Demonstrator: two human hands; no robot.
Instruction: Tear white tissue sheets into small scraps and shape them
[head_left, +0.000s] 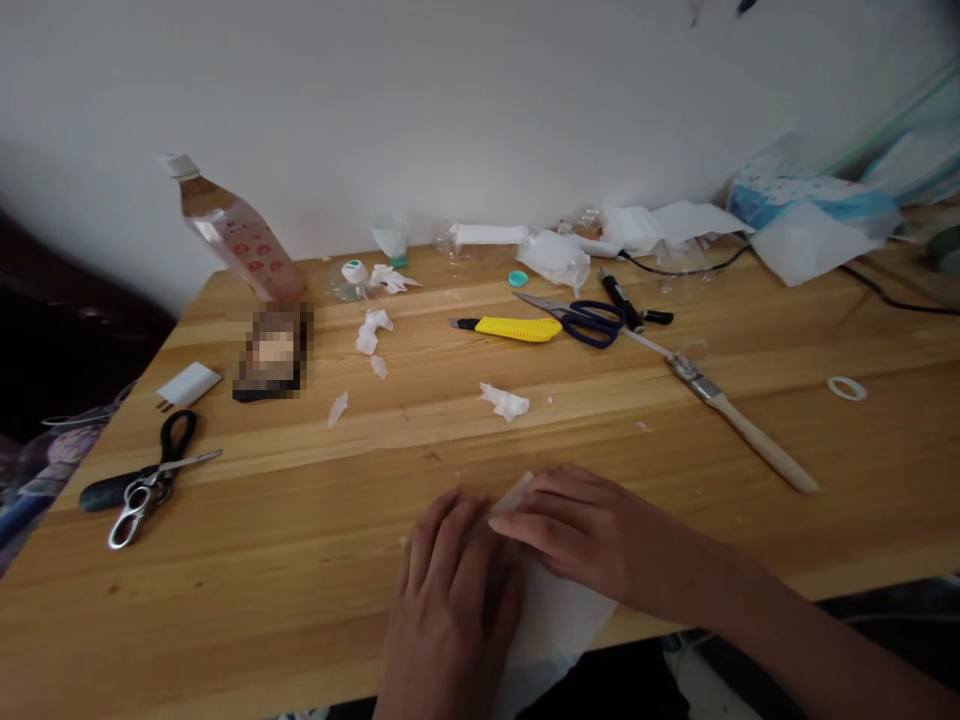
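Note:
A thin white sheet [559, 612], perhaps tissue or soft paper, lies at the near edge of the table under both my hands. My left hand [450, 610] is bent over the sheet's left side, fingers close together and pointing away from me, thumb against the sheet. From the right, my right hand [592, 530] reaches across with its fingers curled over the sheet's upper part. One narrow corner pokes out beyond these fingers. Between the two hands the fingertips nearly meet, so part of their grip is hidden. The sheet's lower end hangs toward my lap.
Torn white scraps [505, 402] lie ahead. Beyond are a yellow utility knife [517, 329], blue-handled scissors [592, 322], a black marker [621, 302] and a wooden-handled brush [757, 440]. Left stand a bottle [244, 235], a charger [189, 384] and small silver scissors [139, 505]. A white ring [847, 388] lies right.

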